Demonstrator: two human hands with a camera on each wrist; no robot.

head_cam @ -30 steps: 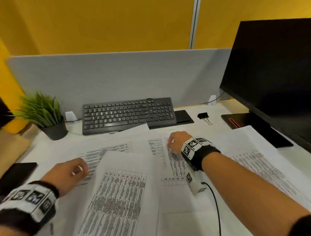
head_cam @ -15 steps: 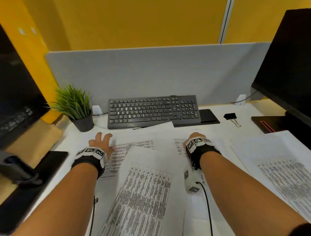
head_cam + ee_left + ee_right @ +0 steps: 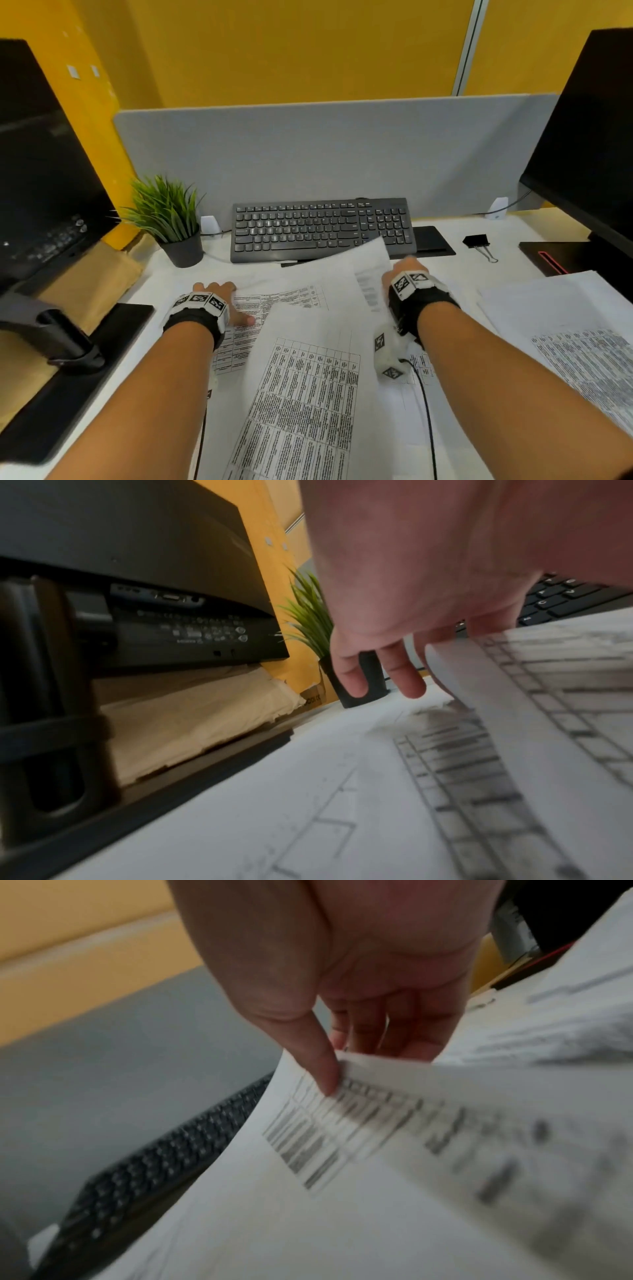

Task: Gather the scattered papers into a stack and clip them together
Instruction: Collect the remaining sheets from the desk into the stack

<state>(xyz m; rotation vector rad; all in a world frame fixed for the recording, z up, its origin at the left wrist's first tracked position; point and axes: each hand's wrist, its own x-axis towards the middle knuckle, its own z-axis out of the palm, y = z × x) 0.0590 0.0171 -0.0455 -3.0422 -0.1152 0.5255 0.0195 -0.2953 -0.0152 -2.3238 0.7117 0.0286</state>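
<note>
Several printed sheets lie scattered over the white desk (image 3: 445, 270). My right hand (image 3: 407, 271) pinches the far edge of one sheet (image 3: 356, 274) and holds it tilted up off the desk in front of the keyboard; in the right wrist view the thumb (image 3: 322, 1066) lies on top of that sheet (image 3: 377, 1150), with the fingers behind it. My left hand (image 3: 219, 296) rests with straight, spread fingers (image 3: 407, 677) on the left sheet (image 3: 284, 299). Another sheet (image 3: 308, 394) overlaps in the middle. A black binder clip (image 3: 476, 242) lies at the back right, apart from both hands.
A black keyboard (image 3: 322, 229) and a potted plant (image 3: 169, 219) stand along the grey partition (image 3: 325, 147). Monitors flank the desk, left (image 3: 44, 164) and right (image 3: 589, 137). More sheets (image 3: 565, 325) lie at the right. The left monitor's black base (image 3: 68, 377) borders the papers.
My left hand has moved forward onto the far left sheet and flattened. My right hand has lifted the far edge of its sheet off the desk. The head view has swung left.
</note>
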